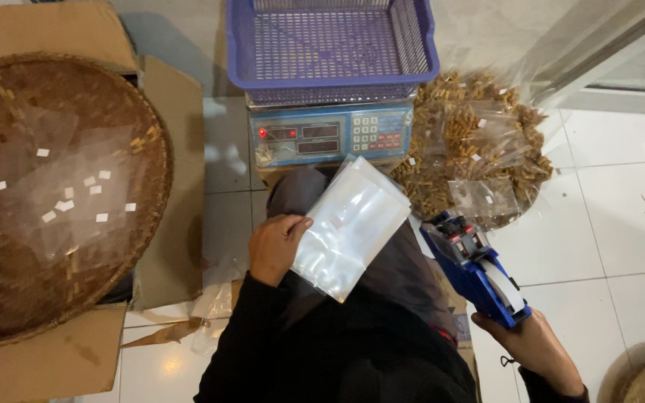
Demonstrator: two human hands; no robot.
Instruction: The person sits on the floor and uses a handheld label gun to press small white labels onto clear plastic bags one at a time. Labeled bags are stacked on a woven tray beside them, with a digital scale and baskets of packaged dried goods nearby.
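Note:
My left hand (276,246) grips the lower left edge of a stack of clear plastic bags (352,224), which lies tilted across my lap. In my right hand (533,347), at the lower right, is a blue label gun (475,267) with a white label roll. Its nose points up and left, just short of the bags' right edge.
A digital scale (330,134) with a purple plastic basket (330,45) on top stands ahead of my knee. Filled snack bags (475,145) lie heaped to its right. A woven tray (61,194) holding several labelled clear bags rests on a cardboard box (166,186) at left. White floor tiles (621,209) lie at the right.

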